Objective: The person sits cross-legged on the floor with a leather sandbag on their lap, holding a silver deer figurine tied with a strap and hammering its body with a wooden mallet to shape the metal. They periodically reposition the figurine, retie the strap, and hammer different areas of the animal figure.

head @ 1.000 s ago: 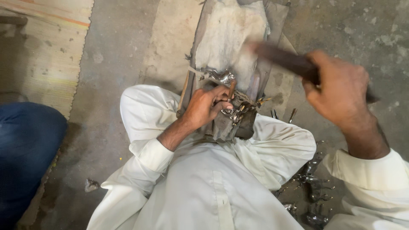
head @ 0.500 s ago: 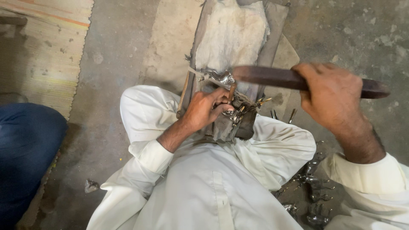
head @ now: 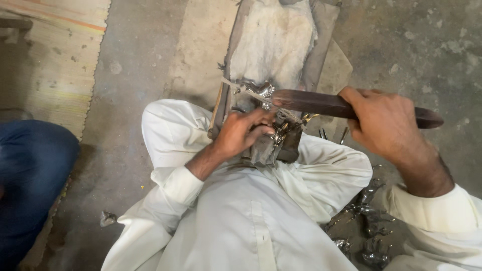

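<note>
I sit on the floor in white clothes with a grey padded work block (head: 273,40) between my knees. My left hand (head: 241,133) is closed on a small shiny metal piece (head: 261,93) and presses it against the block's near end. A long dark wooden tool (head: 326,105) lies gripped in my right hand (head: 386,125), held level, with its left tip resting on the metal piece just above my left fingers. The part of the piece under my left fingers is hidden.
Several shiny metal castings (head: 369,228) lie on the concrete floor by my right thigh. A person's blue-clad leg (head: 30,185) is at the left edge, beside a woven mat (head: 50,60). A small scrap (head: 106,219) lies near my left knee.
My right hand has brought the wooden tool down from a raised, blurred position until it lies level on the metal piece. The left hand has stayed in place.
</note>
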The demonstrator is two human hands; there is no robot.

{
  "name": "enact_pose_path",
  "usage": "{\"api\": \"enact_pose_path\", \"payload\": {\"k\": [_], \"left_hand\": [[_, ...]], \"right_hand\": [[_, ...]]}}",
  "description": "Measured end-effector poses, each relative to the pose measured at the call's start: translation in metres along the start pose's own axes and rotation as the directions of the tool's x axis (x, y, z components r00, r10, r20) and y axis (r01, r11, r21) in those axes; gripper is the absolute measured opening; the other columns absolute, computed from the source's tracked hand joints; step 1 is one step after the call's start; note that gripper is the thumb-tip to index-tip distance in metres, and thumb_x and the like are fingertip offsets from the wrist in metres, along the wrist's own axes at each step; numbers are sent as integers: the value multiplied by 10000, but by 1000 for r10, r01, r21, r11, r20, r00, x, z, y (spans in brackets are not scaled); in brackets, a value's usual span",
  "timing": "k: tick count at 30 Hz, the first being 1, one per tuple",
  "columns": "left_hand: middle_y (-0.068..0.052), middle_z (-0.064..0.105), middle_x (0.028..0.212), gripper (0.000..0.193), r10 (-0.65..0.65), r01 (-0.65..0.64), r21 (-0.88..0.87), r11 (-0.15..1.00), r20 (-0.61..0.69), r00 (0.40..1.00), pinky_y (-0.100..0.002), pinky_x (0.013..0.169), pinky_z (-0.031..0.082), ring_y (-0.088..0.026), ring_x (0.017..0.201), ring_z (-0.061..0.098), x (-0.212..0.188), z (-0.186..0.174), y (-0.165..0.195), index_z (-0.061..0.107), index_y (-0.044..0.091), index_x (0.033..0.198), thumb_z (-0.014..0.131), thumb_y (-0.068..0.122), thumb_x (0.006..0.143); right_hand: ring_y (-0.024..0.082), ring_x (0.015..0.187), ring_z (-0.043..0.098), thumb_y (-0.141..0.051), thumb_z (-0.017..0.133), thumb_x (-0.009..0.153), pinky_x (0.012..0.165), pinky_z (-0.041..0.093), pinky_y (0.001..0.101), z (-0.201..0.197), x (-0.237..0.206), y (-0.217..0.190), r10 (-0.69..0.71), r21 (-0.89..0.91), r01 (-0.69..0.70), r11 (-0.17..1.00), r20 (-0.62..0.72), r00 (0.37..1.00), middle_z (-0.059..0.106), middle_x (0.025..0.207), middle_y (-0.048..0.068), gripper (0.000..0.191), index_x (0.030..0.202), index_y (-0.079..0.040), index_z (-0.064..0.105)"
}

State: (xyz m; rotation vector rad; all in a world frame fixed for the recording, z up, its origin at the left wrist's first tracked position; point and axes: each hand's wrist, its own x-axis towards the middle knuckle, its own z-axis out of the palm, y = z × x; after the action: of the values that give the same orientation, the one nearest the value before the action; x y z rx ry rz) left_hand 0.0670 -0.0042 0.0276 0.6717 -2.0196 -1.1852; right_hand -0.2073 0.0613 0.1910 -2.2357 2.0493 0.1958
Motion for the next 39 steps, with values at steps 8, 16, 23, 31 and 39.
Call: {"api": "enact_pose_path", "payload": {"k": [8, 16, 23, 31, 39], "left_hand": [[-112, 770, 957, 291, 7, -18, -103, 995, -98, 995, -309, 749, 628, -211, 878, 795, -23, 13, 3, 616, 3, 1138, 785, 127, 935], [-132, 766, 875, 247, -43, 47, 69, 996, -63, 997, -343, 661, 576, -262, 778, 766, -25, 16, 5, 640, 23, 1084, 811, 121, 935], [-145, 758, 1131, 436, 142, -142, 6, 990, -15, 990, -330, 710, 626, -231, 989, 779, -29, 17, 7, 603, -2, 1214, 618, -163, 809], [-109, 751, 943, 292, 44, -41, 68, 997, -49, 998, -351, 655, 580, -274, 837, 757, -31, 22, 4, 613, 53, 1163, 765, 56, 914], [-103, 740, 873, 296, 24, -16, 73, 997, -113, 993, -362, 648, 571, -259, 755, 753, -29, 21, 9, 612, 28, 1164, 800, 125, 957]], "right_hand": [[331, 631, 695, -227, 762, 869, 626, 511, 463, 5, -16, -13, 109, 270, -151, 951, 166, 980, 699, 725, 144, 285, 1098, -94, 655], [277, 879, 713, -107, 778, 907, 750, 553, 376, 17, -37, -17, -24, 298, 148, 943, -383, 923, 700, 1045, 134, 357, 1234, -57, 646], [278, 920, 696, -63, 803, 800, 820, 541, 407, 2, -44, -18, -134, -67, 119, 991, -301, 944, 706, 1004, 82, 394, 1177, -111, 699], [322, 915, 684, -79, 790, 748, 754, 524, 448, -4, -47, -26, -50, -130, 23, 991, -213, 976, 696, 978, 79, 339, 1068, -130, 690], [301, 722, 668, -155, 802, 899, 710, 507, 428, -6, -50, -20, 212, 260, -131, 957, -316, 925, 654, 830, 124, 304, 1114, -28, 629]]}}
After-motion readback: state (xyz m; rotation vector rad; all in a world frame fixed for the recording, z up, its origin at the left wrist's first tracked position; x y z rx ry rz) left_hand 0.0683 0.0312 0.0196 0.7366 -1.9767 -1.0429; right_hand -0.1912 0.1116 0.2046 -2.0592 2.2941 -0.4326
